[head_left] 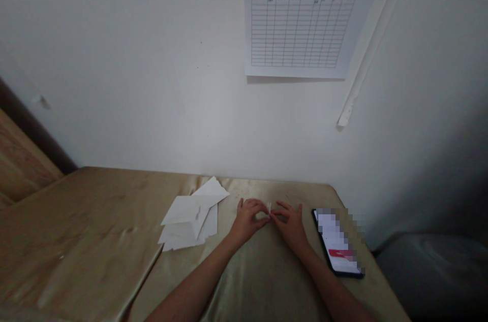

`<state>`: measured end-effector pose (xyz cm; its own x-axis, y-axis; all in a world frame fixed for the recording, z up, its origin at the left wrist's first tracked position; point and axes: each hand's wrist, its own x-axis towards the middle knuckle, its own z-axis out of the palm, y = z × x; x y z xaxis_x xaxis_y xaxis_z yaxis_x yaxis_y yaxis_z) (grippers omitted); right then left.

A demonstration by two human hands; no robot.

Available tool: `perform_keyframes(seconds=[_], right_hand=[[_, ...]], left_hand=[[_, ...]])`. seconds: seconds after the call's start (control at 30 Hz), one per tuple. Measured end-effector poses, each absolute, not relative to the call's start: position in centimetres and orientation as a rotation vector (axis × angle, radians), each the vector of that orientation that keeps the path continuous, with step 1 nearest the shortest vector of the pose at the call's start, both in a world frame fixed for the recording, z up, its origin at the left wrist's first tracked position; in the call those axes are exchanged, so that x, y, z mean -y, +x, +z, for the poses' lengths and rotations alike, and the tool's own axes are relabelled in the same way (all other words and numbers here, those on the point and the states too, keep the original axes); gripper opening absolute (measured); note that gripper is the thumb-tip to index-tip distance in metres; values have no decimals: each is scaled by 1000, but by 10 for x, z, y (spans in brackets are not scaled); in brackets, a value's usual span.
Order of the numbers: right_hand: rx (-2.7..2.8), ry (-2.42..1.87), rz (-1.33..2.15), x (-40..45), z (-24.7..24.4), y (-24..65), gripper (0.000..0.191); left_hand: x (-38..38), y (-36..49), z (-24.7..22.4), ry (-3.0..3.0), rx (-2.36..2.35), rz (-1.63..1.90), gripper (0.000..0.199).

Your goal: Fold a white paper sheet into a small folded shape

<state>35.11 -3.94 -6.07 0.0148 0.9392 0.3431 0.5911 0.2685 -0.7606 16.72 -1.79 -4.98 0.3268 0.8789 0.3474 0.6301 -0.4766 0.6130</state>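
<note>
Both hands meet over the cloth-covered surface (244,271), pinching a small white piece of paper (270,206) between them. My left hand (248,216) grips it from the left with thumb and forefinger, the other fingers curled above. From the right, my right hand (290,223) pinches the same piece, its remaining fingers raised and spread. The piece is narrow and stands roughly upright; its lower part is hidden by the fingertips. Left of my left hand lies a loose pile of white paper sheets (183,210), some overlapping and with torn edges.
A phone (324,240) with a lit screen lies right of my right hand, near the surface's edge. Behind is a white wall (152,83) with a printed table sheet (301,27) on it. A dark grey object (430,276) stands lower right, a wooden piece (23,154) at left.
</note>
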Motion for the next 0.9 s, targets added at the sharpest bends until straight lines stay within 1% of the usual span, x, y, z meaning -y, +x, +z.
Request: perform_keyframes(seconds=[0.17, 0.4, 0.63, 0.9], right_hand=[[1672, -1447, 534, 41, -60, 350, 13], [1685, -1454, 559, 40, -58, 351, 13], [1681, -1461, 511, 39, -60, 351, 15], [1711, -1463, 385, 39, -60, 350, 12]], left_hand=[[18, 167, -51, 2243, -1351, 919, 18], [15, 167, -53, 2179, -1333, 945, 8], [16, 169, -47, 2157, -1346, 948, 11], [15, 168, -54, 2237, -1337, 1012, 12]])
